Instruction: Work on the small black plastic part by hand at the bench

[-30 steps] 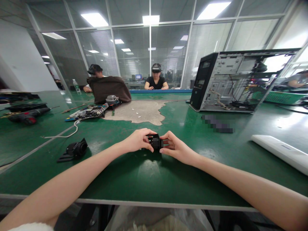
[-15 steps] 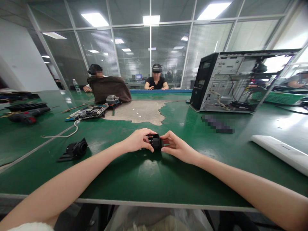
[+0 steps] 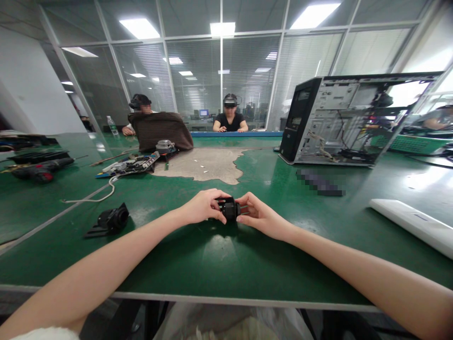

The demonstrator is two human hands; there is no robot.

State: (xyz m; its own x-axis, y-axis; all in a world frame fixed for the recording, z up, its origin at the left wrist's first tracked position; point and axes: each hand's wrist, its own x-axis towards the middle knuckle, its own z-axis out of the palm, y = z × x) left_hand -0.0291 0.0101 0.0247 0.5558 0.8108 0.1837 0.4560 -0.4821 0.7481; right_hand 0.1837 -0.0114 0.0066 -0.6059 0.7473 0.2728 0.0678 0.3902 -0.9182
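Observation:
A black cylindrical part [image 3: 230, 210] is held between my two hands above the green table [image 3: 212, 264], near the middle of the view. From the left, my left hand [image 3: 205, 207] has its thumb and fingers wrapped round the part's left side. On the other side, my right hand [image 3: 260, 215] touches the right end with its thumb and fingertips. A similar black part [image 3: 111, 219] with a flat bracket lies on the table at the left.
An open computer case [image 3: 329, 123] stands at the back right, near a white flat object [image 3: 414, 224]. Circuit boards [image 3: 130, 164], a white cable and a drill [image 3: 42, 171] lie at the left. Two people sit across the table.
At the right end of the black part, the piece under my right fingertips looks slightly turned. Both hands stay in nearly the same place.

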